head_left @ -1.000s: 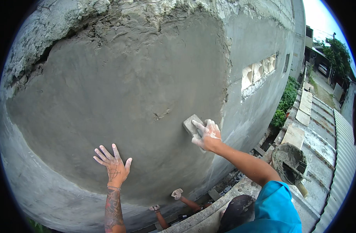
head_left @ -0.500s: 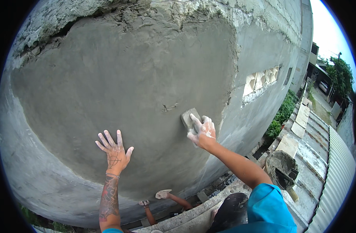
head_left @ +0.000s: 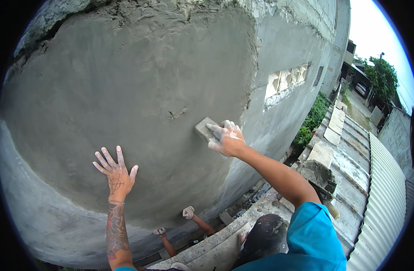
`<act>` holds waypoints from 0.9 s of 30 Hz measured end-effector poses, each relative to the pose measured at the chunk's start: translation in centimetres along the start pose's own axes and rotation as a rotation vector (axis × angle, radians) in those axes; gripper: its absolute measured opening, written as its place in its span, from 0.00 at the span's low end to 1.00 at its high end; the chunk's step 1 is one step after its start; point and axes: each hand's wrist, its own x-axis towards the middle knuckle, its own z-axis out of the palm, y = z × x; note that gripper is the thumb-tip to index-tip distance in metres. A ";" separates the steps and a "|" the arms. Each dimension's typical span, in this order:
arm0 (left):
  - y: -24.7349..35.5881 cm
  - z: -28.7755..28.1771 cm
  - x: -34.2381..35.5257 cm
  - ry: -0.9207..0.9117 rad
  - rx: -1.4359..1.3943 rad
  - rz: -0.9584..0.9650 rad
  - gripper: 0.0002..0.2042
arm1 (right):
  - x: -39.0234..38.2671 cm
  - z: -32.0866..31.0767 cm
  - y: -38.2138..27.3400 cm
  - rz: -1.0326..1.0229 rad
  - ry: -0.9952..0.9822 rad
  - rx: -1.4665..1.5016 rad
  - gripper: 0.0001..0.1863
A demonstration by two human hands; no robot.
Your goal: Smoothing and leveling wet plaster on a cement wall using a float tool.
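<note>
A broad patch of fresh grey plaster (head_left: 139, 81) covers the wall before me. My left hand (head_left: 116, 176) lies flat against it with fingers spread, holding nothing. To the right, my right hand (head_left: 227, 137) grips a grey rectangular plastering float (head_left: 204, 128), its face against the plaster and its near end hidden by my fingers. A small rough gouge (head_left: 176, 114) marks the surface just up and left of the float. My right hand is coated with whitish plaster.
Below, another person's hands (head_left: 189, 212) reach to the wall's lower part, one with something pale. A bucket of mortar (head_left: 316, 174) with a tool stands on the ledge at right, beside corrugated roofing (head_left: 383, 194). Vent blocks (head_left: 286, 81) pierce the wall.
My right hand has turned the float, its upper end now leaning further left. My left hand stays flat on the plaster. The other person's hand with the pale thing has shifted. My view has swung.
</note>
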 end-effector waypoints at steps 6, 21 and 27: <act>-2.2 -1.3 0.7 0.127 0.098 0.048 0.49 | -9.3 -5.6 14.2 0.438 -0.003 0.247 0.30; -1.9 -0.2 0.3 0.151 0.205 0.128 0.50 | -21.9 -1.4 38.8 0.931 -0.850 -0.019 0.33; -1.5 -0.1 0.5 0.133 0.230 0.134 0.50 | -19.9 0.6 41.1 0.849 -1.047 -0.056 0.32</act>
